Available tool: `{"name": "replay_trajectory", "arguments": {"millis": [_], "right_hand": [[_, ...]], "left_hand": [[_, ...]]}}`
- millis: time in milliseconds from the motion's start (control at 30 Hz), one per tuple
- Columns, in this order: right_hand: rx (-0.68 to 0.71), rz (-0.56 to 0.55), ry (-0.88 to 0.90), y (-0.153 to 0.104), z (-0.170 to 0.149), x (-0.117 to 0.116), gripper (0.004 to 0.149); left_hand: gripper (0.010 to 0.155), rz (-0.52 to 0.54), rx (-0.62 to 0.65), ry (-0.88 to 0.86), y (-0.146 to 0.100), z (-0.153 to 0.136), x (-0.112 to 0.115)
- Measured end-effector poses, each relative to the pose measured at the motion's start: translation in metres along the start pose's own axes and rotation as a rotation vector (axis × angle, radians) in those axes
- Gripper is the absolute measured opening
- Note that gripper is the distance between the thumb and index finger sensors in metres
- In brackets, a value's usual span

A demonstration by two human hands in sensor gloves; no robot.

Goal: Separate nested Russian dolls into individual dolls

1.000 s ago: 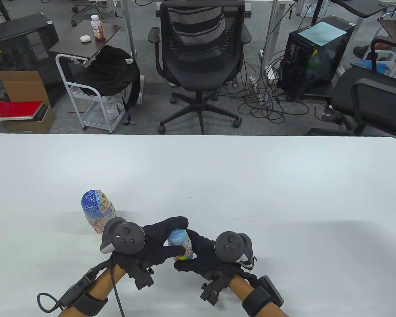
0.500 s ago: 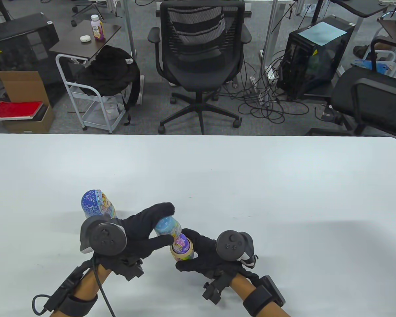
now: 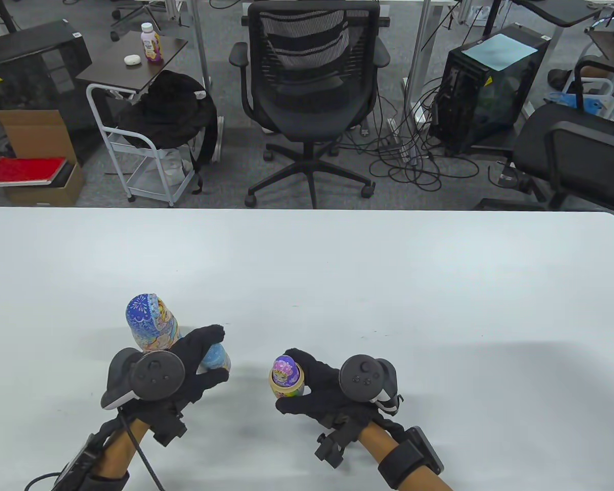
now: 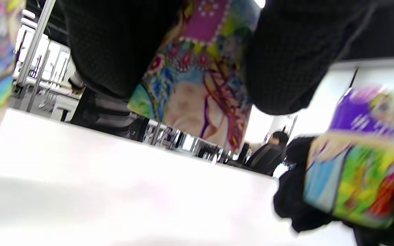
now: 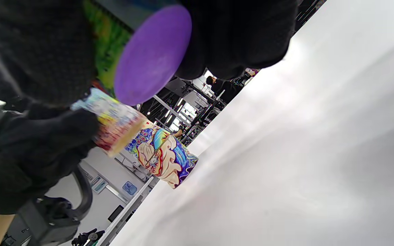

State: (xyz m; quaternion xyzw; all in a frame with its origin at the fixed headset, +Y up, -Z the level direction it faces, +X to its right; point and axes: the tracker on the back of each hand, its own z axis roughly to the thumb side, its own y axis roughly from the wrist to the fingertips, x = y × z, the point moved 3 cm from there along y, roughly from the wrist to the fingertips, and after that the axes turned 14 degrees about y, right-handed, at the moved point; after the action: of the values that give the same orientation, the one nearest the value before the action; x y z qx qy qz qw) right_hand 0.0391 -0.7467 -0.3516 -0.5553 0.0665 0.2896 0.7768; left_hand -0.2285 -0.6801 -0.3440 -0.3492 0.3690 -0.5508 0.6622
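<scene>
Hands apart over white table (image 3: 440, 286). Left hand (image 3: 192, 365) grips doll top half (image 3: 216, 357), apparently lifted clear of the surface, just beside standing large doll (image 3: 151, 322). Right hand (image 3: 320, 388) holds doll bottom half (image 3: 288, 389); smaller purple doll (image 3: 285, 369) sits upright inside.

Large doll (image 3: 151, 323) stands left of the lower half (image 3: 287, 384) (smaller doll (image 3: 285, 369) inside).
</scene>
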Motion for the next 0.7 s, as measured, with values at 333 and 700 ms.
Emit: {"name": "replay_trajectory", "arguments": {"millis": [333,700], "right_hand": [[0.000,0.007,-0.004,0.000,0.000,-0.001,0.094],[0.002,0.016,-0.011,0.001,0.000,-0.002,0.094]], "left_hand": [[0.082,-0.197,0.026,0.180,0.006,0.007,0.046],[0.082,-0.237,0.024,0.271,0.008,0.006,0.061]]}}
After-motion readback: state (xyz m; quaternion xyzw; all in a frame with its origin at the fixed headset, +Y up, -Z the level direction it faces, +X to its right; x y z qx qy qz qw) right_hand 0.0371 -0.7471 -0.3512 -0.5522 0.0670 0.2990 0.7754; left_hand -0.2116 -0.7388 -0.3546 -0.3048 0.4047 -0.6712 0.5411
